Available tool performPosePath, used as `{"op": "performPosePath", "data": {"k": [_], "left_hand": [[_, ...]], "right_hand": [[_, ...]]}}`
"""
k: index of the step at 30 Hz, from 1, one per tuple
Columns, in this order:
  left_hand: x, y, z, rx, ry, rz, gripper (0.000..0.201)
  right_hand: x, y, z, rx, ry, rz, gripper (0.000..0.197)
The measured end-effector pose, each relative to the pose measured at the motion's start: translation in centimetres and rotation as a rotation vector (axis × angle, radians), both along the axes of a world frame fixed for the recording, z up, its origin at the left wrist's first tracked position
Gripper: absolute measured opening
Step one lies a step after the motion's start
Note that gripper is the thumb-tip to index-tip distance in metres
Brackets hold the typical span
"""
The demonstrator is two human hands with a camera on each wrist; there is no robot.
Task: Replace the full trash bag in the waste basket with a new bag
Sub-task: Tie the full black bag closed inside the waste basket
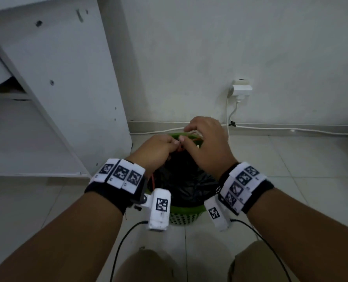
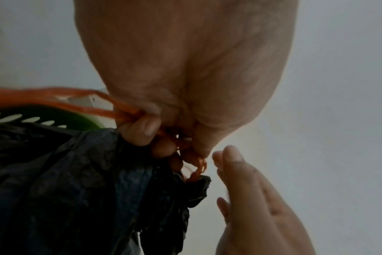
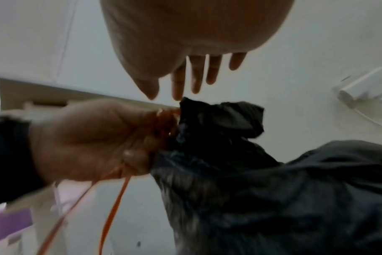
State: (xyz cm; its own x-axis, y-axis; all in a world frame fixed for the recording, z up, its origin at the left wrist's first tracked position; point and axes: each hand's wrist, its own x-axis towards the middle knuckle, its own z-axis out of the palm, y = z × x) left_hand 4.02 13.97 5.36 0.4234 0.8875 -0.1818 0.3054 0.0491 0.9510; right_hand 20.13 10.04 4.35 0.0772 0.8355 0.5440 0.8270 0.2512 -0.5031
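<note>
A green perforated waste basket (image 1: 186,213) stands on the floor between my forearms, lined with a full black trash bag (image 1: 186,182). My left hand (image 1: 169,144) grips the bag's gathered neck together with its orange drawstring (image 2: 63,99), whose loops trail off toward my wrist. The bunched bag top (image 3: 220,117) pokes out just past that fist. My right hand (image 3: 177,86) hovers beside it with straight fingers (image 2: 233,158), thumb and forefinger close to the bag top and holding nothing. In the left wrist view the bag (image 2: 87,181) fills the lower left, with the basket rim (image 2: 74,119) behind it.
A white cabinet (image 1: 57,88) stands on the left, close to the basket. Behind the basket, a white wall carries a socket with a plug (image 1: 240,88), and a white cable (image 1: 291,129) runs along the baseboard. My knees (image 1: 148,265) are at the bottom edge, on light floor tiles.
</note>
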Motion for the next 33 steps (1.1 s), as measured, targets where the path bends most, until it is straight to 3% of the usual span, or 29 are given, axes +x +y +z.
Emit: {"op": "performPosePath", "data": {"k": [4,9,13,17,19,22,27,30,33], "left_hand": [[-0.2,0.4,0.1,-0.121,-0.148,0.037,0.027],[0.1,-0.1,-0.4,-0.102,-0.202,0.013,0.024],[-0.2,-0.3,-0.2,0.114,-0.116,0.056,0.018],[-0.6,-0.3,0.0,0.383,0.026,0.024,0.015],[-0.6,-0.4,0.1,0.481,0.074,0.022,0.016],[-0.6,-0.5,0.5,0.592,0.1,0.012,0.022],[-0.4,-1.1,1.1,0.787,0.217,-0.016,0.03],[-1.2,-0.9,0.3,0.802,0.257,-0.065,0.036],[-3.0,-0.2,-1.4,0.837,0.303,-0.107,0.044]], "right_hand": [[-1.0,-1.8,-1.9,0.103,-0.176,0.077,0.031],[-0.5,-1.5,-3.5,0.257,-0.066,0.059,0.018],[-0.1,-1.9,-2.4,0.092,-0.03,0.122,0.021],[0.2,-2.8,-0.1,-0.119,0.135,0.178,0.024],[0.1,-3.3,1.5,-0.182,0.325,0.171,0.025],[-0.3,-3.2,2.9,-0.314,0.867,0.137,0.029],[-1.4,-2.5,3.5,-0.248,1.589,0.356,0.034],[-1.5,-2.3,2.6,-0.238,1.739,0.359,0.036],[-0.4,-2.1,1.2,-0.235,1.687,0.195,0.038]]}}
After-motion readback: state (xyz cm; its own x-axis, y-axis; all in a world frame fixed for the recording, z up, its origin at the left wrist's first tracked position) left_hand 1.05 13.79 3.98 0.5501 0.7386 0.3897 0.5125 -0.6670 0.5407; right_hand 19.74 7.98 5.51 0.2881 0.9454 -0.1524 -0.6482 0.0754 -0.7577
